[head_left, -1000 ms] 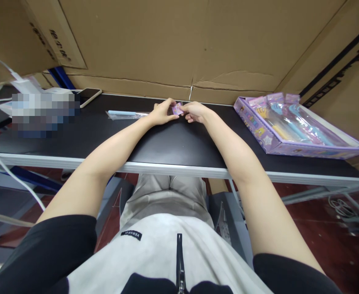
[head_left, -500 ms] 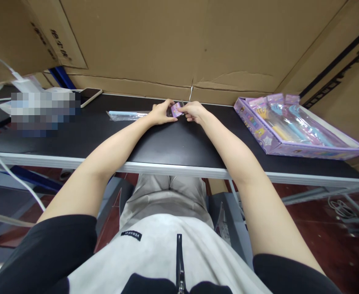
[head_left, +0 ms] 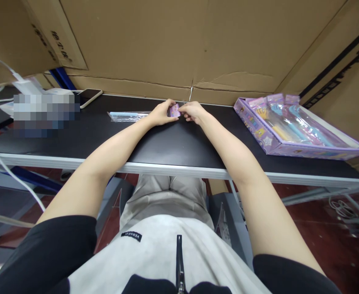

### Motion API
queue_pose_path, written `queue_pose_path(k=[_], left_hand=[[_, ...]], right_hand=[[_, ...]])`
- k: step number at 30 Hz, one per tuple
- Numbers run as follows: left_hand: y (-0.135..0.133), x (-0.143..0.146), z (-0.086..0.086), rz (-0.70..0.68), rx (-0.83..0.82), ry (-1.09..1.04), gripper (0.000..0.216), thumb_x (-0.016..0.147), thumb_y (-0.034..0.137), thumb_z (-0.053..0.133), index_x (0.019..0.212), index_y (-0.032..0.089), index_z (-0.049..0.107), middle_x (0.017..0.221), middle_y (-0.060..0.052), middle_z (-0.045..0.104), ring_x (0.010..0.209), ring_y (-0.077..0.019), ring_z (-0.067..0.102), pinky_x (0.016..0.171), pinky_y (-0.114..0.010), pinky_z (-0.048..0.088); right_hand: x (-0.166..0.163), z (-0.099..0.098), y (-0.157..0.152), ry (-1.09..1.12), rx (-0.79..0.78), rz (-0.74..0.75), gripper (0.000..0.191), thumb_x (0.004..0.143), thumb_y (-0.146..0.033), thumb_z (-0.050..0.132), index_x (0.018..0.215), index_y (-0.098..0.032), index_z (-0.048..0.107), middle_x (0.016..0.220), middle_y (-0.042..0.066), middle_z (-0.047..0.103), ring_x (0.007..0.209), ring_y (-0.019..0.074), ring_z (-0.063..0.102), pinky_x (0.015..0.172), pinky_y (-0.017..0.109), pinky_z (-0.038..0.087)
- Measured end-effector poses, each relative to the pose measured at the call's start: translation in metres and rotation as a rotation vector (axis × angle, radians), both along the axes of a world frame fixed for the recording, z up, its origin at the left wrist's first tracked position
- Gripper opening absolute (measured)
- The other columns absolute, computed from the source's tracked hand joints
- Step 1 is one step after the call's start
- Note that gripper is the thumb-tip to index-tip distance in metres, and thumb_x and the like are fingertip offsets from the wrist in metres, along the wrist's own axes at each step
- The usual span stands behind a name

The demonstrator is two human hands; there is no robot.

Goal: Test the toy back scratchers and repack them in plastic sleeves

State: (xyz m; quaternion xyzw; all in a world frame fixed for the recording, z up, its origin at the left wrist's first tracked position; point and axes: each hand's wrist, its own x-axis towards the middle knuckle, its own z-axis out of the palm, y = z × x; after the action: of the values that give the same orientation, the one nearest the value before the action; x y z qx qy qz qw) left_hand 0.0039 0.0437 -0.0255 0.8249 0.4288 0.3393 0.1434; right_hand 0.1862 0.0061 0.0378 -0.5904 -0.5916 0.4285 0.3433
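Note:
Both my hands meet at the far side of the black table. My left hand and my right hand pinch a small purple card between their fingertips, fingers curled round it. The card sits at the end of a clear plastic sleeve holding a light blue pen-like item, which stretches out to the left on the table top.
A purple display box with several packed blue and yellow items lies at the right. A phone rests at the back left beside a white charger and cable. Cardboard walls the table's far edge.
The purple card has been pulled slightly left and closer between the fingertips; both hands stay in place at the far middle of the table.

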Motion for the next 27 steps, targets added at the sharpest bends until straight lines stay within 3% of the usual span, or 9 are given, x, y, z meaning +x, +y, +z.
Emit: queue_pose_path(k=[4,9,12,15,17,19,22,24,27], left_hand=[[0.0,0.0,0.001,0.002,-0.027,0.005,0.083,0.075,0.038,0.091,0.148,0.019,0.058,0.155,-0.021,0.067,0.146,-0.0386,0.063,0.125,-0.054,0.046],[-0.001,-0.009,0.004,0.131,-0.095,0.127,0.087,0.078,0.043,0.087,0.155,0.022,0.054,0.155,-0.019,0.068,0.148,-0.0411,0.061,0.126,-0.061,0.041],[0.0,-0.014,0.005,0.161,-0.102,0.153,0.082,0.08,0.046,0.083,0.154,0.021,0.055,0.147,-0.018,0.073,0.141,-0.0392,0.066,0.124,-0.061,0.043],[0.001,-0.017,0.005,0.149,-0.102,0.152,0.08,0.081,0.047,0.081,0.152,0.019,0.057,0.141,-0.018,0.075,0.136,-0.0377,0.069,0.121,-0.059,0.046],[0.0,-0.016,0.005,0.132,-0.099,0.148,0.08,0.08,0.048,0.081,0.151,0.019,0.057,0.139,-0.018,0.076,0.134,-0.037,0.069,0.12,-0.058,0.047],[-0.001,-0.015,0.005,0.122,-0.1,0.142,0.079,0.08,0.049,0.081,0.15,0.02,0.058,0.139,-0.017,0.076,0.133,-0.0366,0.07,0.119,-0.057,0.048],[-0.002,-0.014,0.007,0.134,-0.094,0.113,0.074,0.082,0.052,0.078,0.147,0.02,0.061,0.139,-0.017,0.076,0.131,-0.0361,0.07,0.119,-0.056,0.047],[0.0,-0.015,0.008,0.166,-0.082,0.08,0.064,0.086,0.052,0.073,0.142,0.022,0.064,0.134,-0.015,0.078,0.131,-0.0355,0.07,0.121,-0.058,0.046],[0.008,-0.024,0.008,0.256,-0.095,0.04,0.05,0.084,0.047,0.072,0.128,0.025,0.069,0.118,-0.012,0.081,0.127,-0.037,0.071,0.122,-0.065,0.043]], right_hand=[[0.001,0.0,0.001,0.002,0.028,-0.038,0.027,0.097,-0.003,0.067,0.079,-0.018,0.054,0.063,-0.004,0.047,0.051,0.006,0.037,0.043,0.018,0.026],[0.007,0.005,0.0,0.003,0.05,-0.121,0.019,0.103,-0.01,0.065,0.088,-0.018,0.057,0.067,-0.003,0.047,0.053,0.0065,0.038,0.042,0.018,0.025],[0.013,0.007,0.0,0.025,0.012,-0.107,0.018,0.11,-0.031,0.065,0.099,-0.017,0.062,0.072,-0.001,0.054,0.052,0.008,0.044,0.043,0.019,0.033],[0.016,0.006,0.003,0.045,-0.044,-0.061,0.041,0.107,-0.06,0.065,0.106,-0.018,0.064,0.075,0.003,0.062,0.054,0.0117,0.053,0.047,0.021,0.044],[0.016,0.005,0.005,0.04,-0.071,-0.03,0.048,0.104,-0.067,0.067,0.106,-0.019,0.064,0.075,0.004,0.064,0.054,0.0132,0.056,0.048,0.022,0.047],[0.013,0.005,0.004,0.023,-0.083,-0.015,0.038,0.106,-0.056,0.069,0.105,-0.018,0.064,0.073,0.004,0.066,0.051,0.0121,0.055,0.047,0.021,0.046],[0.01,0.005,0.0,-0.02,-0.077,-0.043,0.009,0.108,-0.02,0.067,0.1,-0.018,0.062,0.07,0.002,0.066,0.046,0.009,0.05,0.045,0.02,0.043],[0.01,0.006,-0.002,-0.042,-0.05,-0.076,0.015,0.104,-0.006,0.065,0.097,-0.018,0.059,0.069,0.0,0.064,0.045,0.0079,0.049,0.044,0.019,0.042],[0.015,0.004,0.004,-0.061,0.056,-0.116,0.019,0.101,-0.004,0.067,0.092,-0.019,0.057,0.069,0.0,0.062,0.049,0.0082,0.05,0.043,0.018,0.04]])
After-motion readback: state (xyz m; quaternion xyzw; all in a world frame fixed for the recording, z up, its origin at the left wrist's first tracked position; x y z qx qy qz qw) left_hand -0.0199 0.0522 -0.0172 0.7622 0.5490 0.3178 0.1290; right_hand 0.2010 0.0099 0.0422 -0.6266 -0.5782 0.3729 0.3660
